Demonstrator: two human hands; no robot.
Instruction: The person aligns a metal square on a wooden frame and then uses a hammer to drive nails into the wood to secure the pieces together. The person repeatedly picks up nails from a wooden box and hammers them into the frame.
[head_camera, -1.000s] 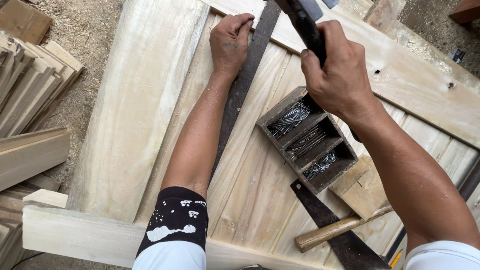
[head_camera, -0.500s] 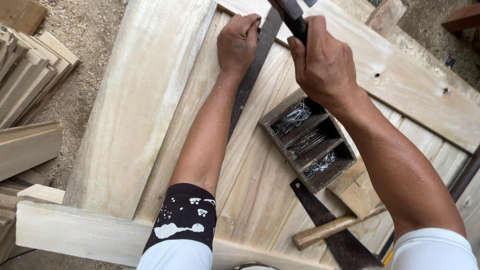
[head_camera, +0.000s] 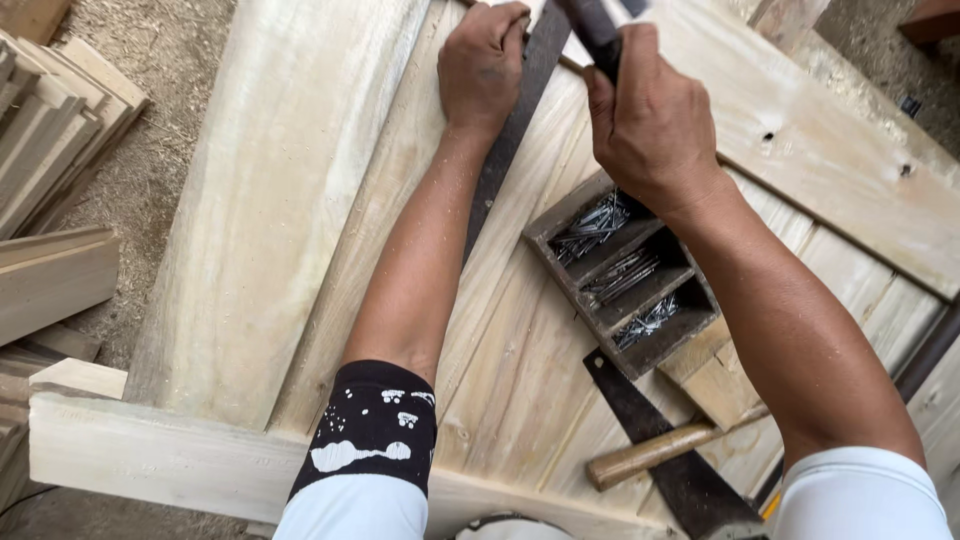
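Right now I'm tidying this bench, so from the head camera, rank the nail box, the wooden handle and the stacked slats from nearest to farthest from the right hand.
From the right hand:
1. Nail box, just below the wrist, on the boards.
2. Wooden handle, lower down, lying across the dark metal blade.
3. Stacked slats, far off at the left edge, beside the boards.

head cam | looks steeply down | close over wooden panel (head_camera: 520, 400)
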